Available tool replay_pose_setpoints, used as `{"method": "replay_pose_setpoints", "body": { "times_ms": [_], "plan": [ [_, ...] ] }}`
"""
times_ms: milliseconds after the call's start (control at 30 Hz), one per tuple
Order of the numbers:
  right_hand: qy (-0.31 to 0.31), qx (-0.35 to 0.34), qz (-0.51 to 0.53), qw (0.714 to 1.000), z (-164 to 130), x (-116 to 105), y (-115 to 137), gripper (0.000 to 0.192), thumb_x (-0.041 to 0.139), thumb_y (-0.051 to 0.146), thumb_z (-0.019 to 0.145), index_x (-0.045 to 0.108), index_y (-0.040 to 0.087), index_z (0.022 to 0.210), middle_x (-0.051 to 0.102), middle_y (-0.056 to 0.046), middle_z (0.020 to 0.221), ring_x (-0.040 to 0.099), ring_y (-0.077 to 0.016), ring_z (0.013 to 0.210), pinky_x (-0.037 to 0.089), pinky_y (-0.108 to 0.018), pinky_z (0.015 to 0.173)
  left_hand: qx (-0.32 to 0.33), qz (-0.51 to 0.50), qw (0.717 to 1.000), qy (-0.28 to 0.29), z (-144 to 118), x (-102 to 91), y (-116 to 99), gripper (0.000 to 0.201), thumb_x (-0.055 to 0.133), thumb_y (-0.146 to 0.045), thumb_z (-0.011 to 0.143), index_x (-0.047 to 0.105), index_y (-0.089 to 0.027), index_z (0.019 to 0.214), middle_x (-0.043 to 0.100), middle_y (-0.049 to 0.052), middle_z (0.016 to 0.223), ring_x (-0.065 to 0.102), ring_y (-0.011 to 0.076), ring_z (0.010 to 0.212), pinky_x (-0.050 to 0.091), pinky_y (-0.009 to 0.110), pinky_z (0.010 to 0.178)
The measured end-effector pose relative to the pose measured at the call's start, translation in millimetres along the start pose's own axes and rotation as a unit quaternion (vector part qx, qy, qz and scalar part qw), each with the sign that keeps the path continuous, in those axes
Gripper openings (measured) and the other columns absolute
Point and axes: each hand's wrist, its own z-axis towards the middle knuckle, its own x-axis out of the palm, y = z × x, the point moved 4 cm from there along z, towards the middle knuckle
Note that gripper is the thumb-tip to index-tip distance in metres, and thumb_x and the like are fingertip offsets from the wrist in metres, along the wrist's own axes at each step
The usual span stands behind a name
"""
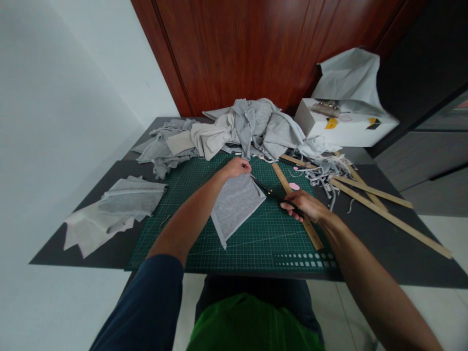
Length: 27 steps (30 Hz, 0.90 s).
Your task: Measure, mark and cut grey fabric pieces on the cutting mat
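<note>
Green lap, navy sleeve nearest cam. L hand [237, 167] pinching far corner of grey fabric piece [236, 204], flat on green cutting mat [204, 243] on worktop [383, 239]. R hand [305, 205] closed on black scissors [272, 193], blades at cloth's R edge. Hands apart. Wooden ruler [297, 207] under R hand; fabric heap [237, 129] behind

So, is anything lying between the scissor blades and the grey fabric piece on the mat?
Nothing visible. The scissors in the right hand already reach the grey fabric piece at its far corner, which the left hand pins down.
</note>
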Motion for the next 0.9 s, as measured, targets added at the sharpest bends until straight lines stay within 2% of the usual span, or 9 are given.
{"method": "replay_pose_setpoints", "body": {
  "times_ms": [300, 733, 900],
  "plan": [
    [-0.008, 0.002, -0.003, 1.0, 8.5, 2.1, 1.2, 0.032, 0.077, 0.039, 0.073, 0.054, 0.021, 0.059, 0.056, 0.0, 0.05, 0.049, -0.0107, 0.04, 0.036, -0.025, 0.037, -0.023, -0.017, 1.0, -0.005, 0.2, 0.6, 0.0, 0.011, 0.074, -0.02, 0.075, 0.082, -0.013, 0.079, 0.077, 0.003, 0.077, 0.068, 0.0162, 0.074, 0.052, 0.028, 0.078],
    [-0.017, 0.007, -0.049, 0.999, 9.9, 1.7, 12.1, 0.032, 0.079, 0.035, 0.072, 0.054, 0.021, 0.058, 0.056, 0.0, 0.048, 0.049, -0.0107, 0.038, 0.037, -0.024, 0.036, -0.019, -0.032, 0.999, -0.006, 0.9, 1.9, -0.2, 0.008, 0.074, -0.019, 0.074, 0.08, -0.014, 0.077, 0.076, 0.002, 0.076, 0.068, 0.0151, 0.072, 0.051, 0.027, 0.075],
    [-0.013, 0.006, -0.042, 0.999, 4.5, -2.7, 7.0, 0.032, 0.08, 0.035, 0.07, 0.054, 0.021, 0.058, 0.057, -0.001, 0.049, 0.05, -0.0111, 0.04, 0.037, -0.024, 0.036, -0.016, -0.006, 1.0, -0.001, -3.8, -2.4, -6.4, 0.009, 0.073, -0.02, 0.076, 0.08, -0.014, 0.079, 0.077, 0.004, 0.081, 0.07, 0.0179, 0.08, 0.053, 0.03, 0.083]
  ]
}}
